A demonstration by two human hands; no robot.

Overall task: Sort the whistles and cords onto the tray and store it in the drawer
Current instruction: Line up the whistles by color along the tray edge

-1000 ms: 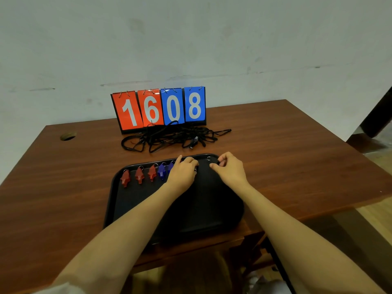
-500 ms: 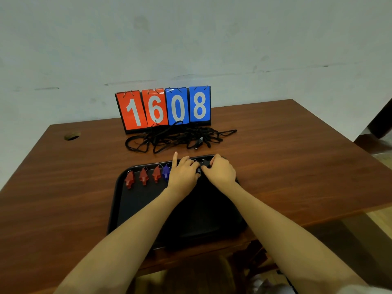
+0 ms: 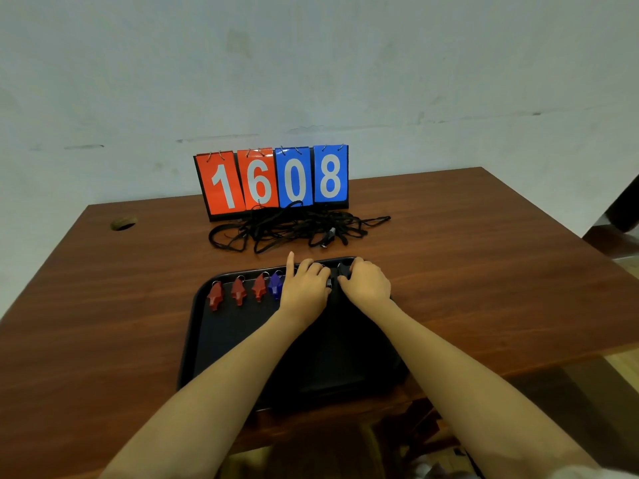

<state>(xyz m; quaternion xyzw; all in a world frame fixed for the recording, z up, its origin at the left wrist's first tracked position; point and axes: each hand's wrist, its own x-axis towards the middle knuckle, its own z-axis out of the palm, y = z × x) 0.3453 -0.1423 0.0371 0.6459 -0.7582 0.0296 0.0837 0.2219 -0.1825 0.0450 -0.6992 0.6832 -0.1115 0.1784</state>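
resting side by side at the far edge of the black tray, both hands are right on the row of whistles. left hand lies palm down with the index finger stretched out past the tray's far rim and the other fingers curled; what it covers is hidden, so whether it grips anything, cannot tell. right hand is curled, fingertips pinching a black whistle near the tray's far right corner. just left of the left hand sits a blue whistle, touching its edge, then three red whistles lined up toward the far left corner. black cords lie in a tangle on the table, beyond the tray, in front of the scoreboard reading 1608.
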